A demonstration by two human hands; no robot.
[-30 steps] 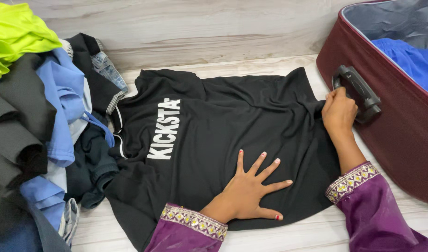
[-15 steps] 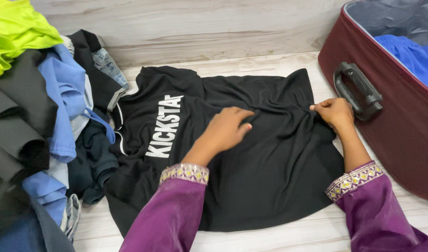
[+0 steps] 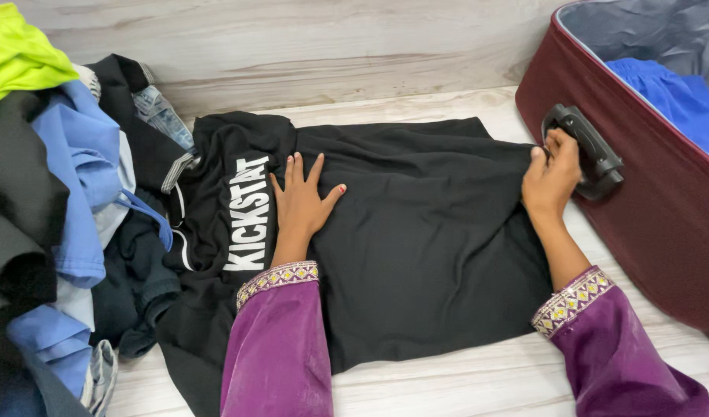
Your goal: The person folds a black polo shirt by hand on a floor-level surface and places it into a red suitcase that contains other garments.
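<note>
A black T-shirt with white lettering lies spread flat on the pale wooden floor. My left hand rests flat on it with fingers spread, just right of the lettering. My right hand pinches the shirt's right edge, close against the black handle of a maroon suitcase. Both arms wear purple sleeves with embroidered cuffs.
A heap of clothes in blue, black, grey and lime green fills the left side. The open suitcase at the right holds a blue garment. A wooden wall runs along the back.
My left hand slid from the shirt's lower middle up and left to beside the lettering, now flat. My right hand pulled the shirt's edge rightward toward the suitcase handle, flattening the cloth.
</note>
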